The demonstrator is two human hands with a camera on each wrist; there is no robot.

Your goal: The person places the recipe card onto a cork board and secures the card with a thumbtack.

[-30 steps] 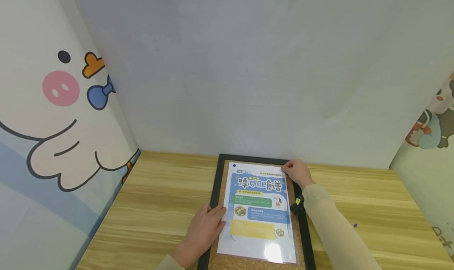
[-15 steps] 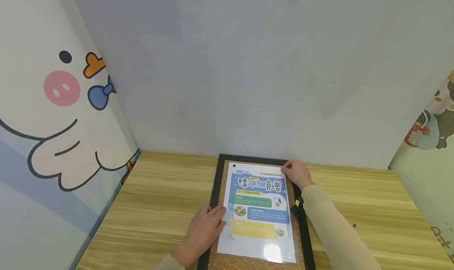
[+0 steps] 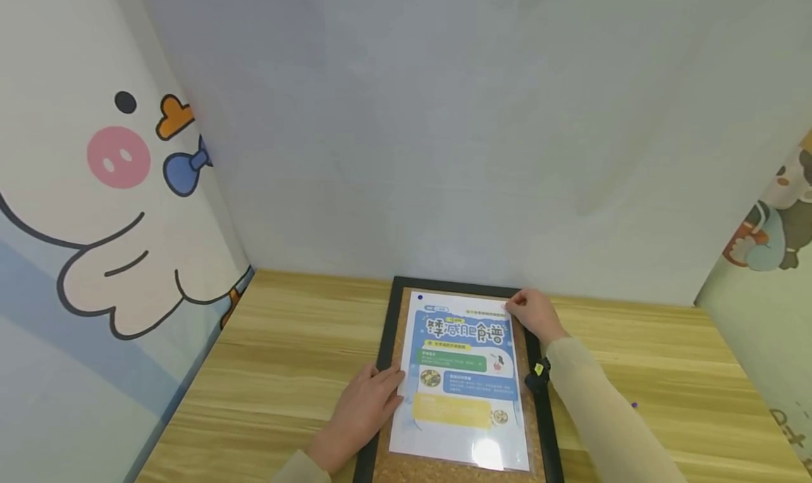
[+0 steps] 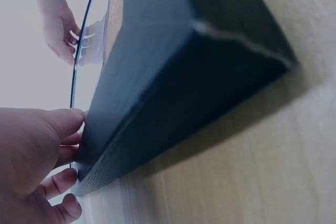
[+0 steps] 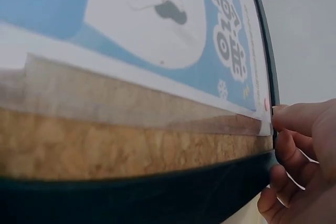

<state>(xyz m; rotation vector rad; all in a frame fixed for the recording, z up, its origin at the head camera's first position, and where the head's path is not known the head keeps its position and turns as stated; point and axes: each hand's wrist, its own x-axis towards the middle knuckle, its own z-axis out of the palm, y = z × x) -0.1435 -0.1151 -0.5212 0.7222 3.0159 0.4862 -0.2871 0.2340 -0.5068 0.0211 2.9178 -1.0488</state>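
Observation:
A laminated blue-and-white poster (image 3: 469, 391) lies on a cork board (image 3: 419, 467) with a black frame (image 3: 388, 328). A small dark blue push pin (image 3: 420, 297) sits in its upper left corner. My left hand (image 3: 363, 409) rests over the frame's left side, fingertips at the poster's left edge. In the left wrist view its fingers are loosely bent beside the frame. My right hand (image 3: 536, 312) is at the poster's upper right corner, thumb and index finger together at a small red push pin (image 5: 266, 104), mostly hidden by the fingertips.
Another small blue-purple push pin (image 3: 634, 405) lies on the wood-grain table (image 3: 298, 342) to the right of the board. A pale cloth backdrop (image 3: 444, 151) rises behind the table, and cartoon-printed cloth (image 3: 127, 215) hangs on the left.
The head view has shifted slightly. My right wrist has tilted a little, while its fingers stay at the poster's upper right corner. My left hand stays in place.

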